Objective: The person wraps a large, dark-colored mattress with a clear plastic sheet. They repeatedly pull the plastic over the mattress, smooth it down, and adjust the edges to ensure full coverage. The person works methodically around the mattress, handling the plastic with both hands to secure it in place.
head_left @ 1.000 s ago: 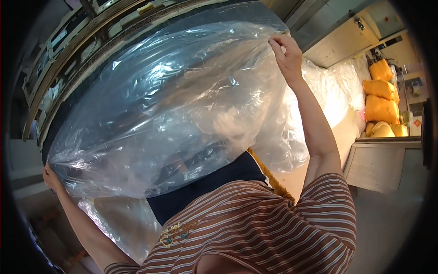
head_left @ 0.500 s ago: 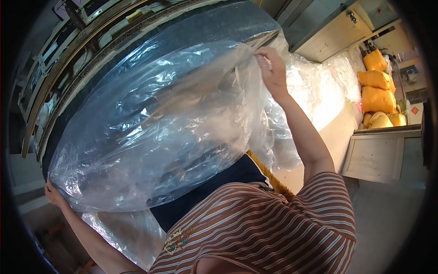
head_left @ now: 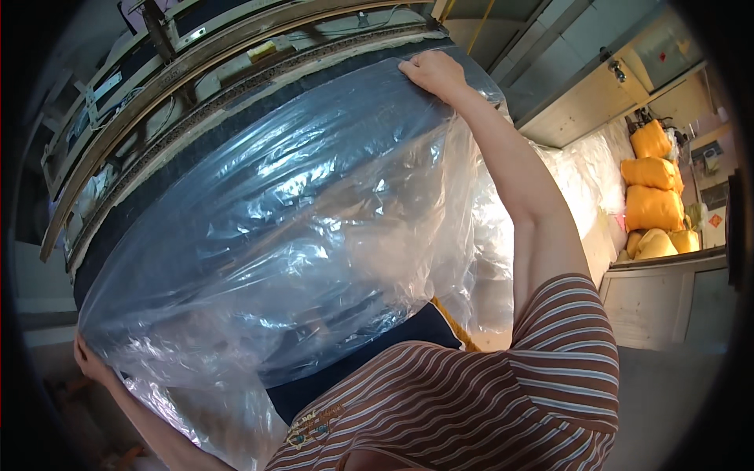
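A large clear plastic sheet (head_left: 306, 228), crinkled and shiny, lies stretched over a dark work surface (head_left: 133, 200) and hangs down in front of me. My right hand (head_left: 437, 74) is closed on the sheet's far right edge, with the arm reaching forward. At the far left, my left hand (head_left: 91, 363) pinches the near left corner of the sheet; its fingertips are partly hidden. Between the two hands the sheet's far edge runs in a taut line. More clear film droops below, near my left forearm.
Behind the surface stands a long machine frame (head_left: 212, 59) with rails and a yellow block on it. More clear film (head_left: 581, 177) is heaped to the right. Beyond it are stacked orange bundles (head_left: 654, 208) and a pale door (head_left: 585, 102).
My right hand has moved forward and slightly left, taking the sheet's edge toward the machine frame. The far edge is now straighter and tighter. My left hand has dropped slightly.
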### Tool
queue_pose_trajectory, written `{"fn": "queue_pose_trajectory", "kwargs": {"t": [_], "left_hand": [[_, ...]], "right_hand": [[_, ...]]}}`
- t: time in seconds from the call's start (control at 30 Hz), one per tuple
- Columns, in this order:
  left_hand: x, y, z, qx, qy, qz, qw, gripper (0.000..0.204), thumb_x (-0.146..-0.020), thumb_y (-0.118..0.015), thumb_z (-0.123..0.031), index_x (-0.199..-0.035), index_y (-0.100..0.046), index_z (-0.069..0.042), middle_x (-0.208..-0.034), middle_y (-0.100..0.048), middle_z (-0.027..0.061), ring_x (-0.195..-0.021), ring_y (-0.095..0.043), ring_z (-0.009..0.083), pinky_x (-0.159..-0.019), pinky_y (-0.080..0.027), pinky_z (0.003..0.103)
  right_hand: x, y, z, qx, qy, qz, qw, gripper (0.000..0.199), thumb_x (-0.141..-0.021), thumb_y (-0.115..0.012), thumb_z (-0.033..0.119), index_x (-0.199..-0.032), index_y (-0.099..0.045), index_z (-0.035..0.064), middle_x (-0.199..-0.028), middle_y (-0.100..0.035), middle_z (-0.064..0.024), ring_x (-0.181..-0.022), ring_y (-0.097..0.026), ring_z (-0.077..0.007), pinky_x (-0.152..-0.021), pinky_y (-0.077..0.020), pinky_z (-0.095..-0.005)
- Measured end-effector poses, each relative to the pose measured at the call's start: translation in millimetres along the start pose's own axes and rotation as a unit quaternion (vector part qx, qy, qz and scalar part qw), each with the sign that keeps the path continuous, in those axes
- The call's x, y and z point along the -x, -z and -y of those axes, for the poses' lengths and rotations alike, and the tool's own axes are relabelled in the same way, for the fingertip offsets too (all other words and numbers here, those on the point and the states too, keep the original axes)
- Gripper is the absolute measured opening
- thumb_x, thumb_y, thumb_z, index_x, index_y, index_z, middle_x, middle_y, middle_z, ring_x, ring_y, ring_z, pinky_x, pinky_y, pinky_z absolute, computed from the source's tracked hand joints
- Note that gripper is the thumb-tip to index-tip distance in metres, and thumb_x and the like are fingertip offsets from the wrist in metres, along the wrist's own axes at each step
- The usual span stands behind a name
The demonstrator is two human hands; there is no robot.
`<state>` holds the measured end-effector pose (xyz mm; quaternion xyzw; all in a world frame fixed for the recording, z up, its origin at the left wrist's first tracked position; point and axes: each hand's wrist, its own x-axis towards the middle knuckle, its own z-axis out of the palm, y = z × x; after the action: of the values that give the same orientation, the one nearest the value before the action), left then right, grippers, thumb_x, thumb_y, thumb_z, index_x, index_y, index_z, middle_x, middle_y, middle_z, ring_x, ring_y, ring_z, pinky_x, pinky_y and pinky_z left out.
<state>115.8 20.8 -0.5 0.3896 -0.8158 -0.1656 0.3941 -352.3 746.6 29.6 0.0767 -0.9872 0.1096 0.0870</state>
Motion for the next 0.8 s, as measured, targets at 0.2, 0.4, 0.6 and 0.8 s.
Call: {"fn": "queue_pose_trajectory", "kwargs": {"t": [0.2, 0.4, 0.6, 0.8], "left_hand": [[22.1, 106.1, 58.1, 0.009, 0.015, 0.048, 0.999, 0.035, -0.095, -0.054, -0.029, -0.116, -0.062, -0.001, -0.11, -0.063, 0.0075, -0.102, -0.057, 0.0167, -0.091, -0.043, 0.029], [55.9, 135.8, 93.0, 0.057, 0.142, 0.125, 0.98, 0.033, -0.093, -0.057, -0.034, -0.111, -0.063, -0.007, -0.102, -0.061, 0.0025, -0.094, -0.053, 0.0139, -0.081, -0.042, 0.026], [33.8, 113.2, 74.5, 0.257, 0.226, 0.049, 0.938, 0.04, -0.093, -0.056, -0.038, -0.122, -0.053, -0.012, -0.119, -0.052, 0.0001, -0.11, -0.046, 0.0137, -0.086, -0.038, 0.027], [-56.0, 35.4, 52.0, 0.156, 0.121, -0.015, 0.98, 0.041, -0.095, -0.053, -0.031, -0.122, -0.054, 0.0, -0.116, -0.058, 0.012, -0.102, -0.055, 0.0198, -0.092, -0.042, 0.03]], "right_hand": [[-22.7, -0.7, -8.8, -0.037, -0.001, 0.074, 0.997, 0.039, -0.072, -0.062, 0.047, -0.082, -0.07, 0.0101, -0.083, -0.068, -0.0106, -0.084, -0.064, -0.0289, -0.074, -0.0495, -0.0387], [-78.5, -21.0, -39.3, -0.169, 0.172, 0.091, 0.966, 0.033, -0.067, -0.077, 0.031, -0.085, -0.063, 0.0071, -0.081, -0.064, -0.0028, -0.084, -0.057, -0.014, -0.075, -0.0442, -0.0305], [-89.3, 27.8, -33.1, -0.276, 0.168, 0.237, 0.916, 0.019, -0.083, -0.068, 0.024, -0.091, -0.066, 0.0076, -0.086, -0.062, 0.004, -0.086, -0.054, -0.006, -0.079, -0.0409, -0.0237], [-91.3, 14.8, -27.7, -0.673, 0.022, 0.048, 0.738, 0.016, -0.088, -0.063, 0.022, -0.098, -0.065, 0.0092, -0.092, -0.064, 0.0025, -0.083, -0.057, -0.0084, -0.076, -0.0437, -0.0234]]}}
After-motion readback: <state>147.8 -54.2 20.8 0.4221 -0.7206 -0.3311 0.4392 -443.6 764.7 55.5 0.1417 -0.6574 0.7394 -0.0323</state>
